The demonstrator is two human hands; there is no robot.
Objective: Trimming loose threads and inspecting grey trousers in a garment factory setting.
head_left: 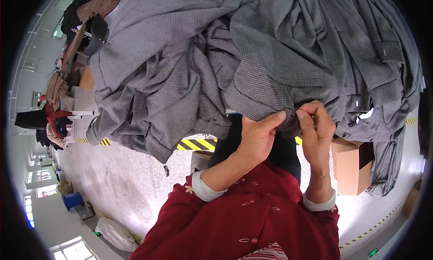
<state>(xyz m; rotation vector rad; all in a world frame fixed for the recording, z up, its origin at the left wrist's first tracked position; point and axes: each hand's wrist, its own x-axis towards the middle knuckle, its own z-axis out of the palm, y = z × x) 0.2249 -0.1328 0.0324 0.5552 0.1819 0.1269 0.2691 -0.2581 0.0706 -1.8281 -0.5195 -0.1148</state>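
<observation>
A pair of grey checked trousers [275, 70] hangs toward me over the near edge of a heap of the same cloth. My left hand [259, 136] grips its lower edge, thumb on top and fingers hidden beneath the fabric. Close by on the right, my right hand [317, 127] is closed in a pinch at the same edge, fingertips against the cloth. Whatever lies between those fingertips is too small to make out. More grey checked garments [158, 79] lie bunched to the left, and others with belt loops [383, 52] lie to the right.
An open cardboard box [352, 165] stands on the floor to the right, grey cloth [388, 165] draped beside it. Yellow-and-black tape [197, 145] marks the floor below the heap. Brown and dark garments [56, 90] are piled at the far left, and a white sack [115, 233] lies lower left.
</observation>
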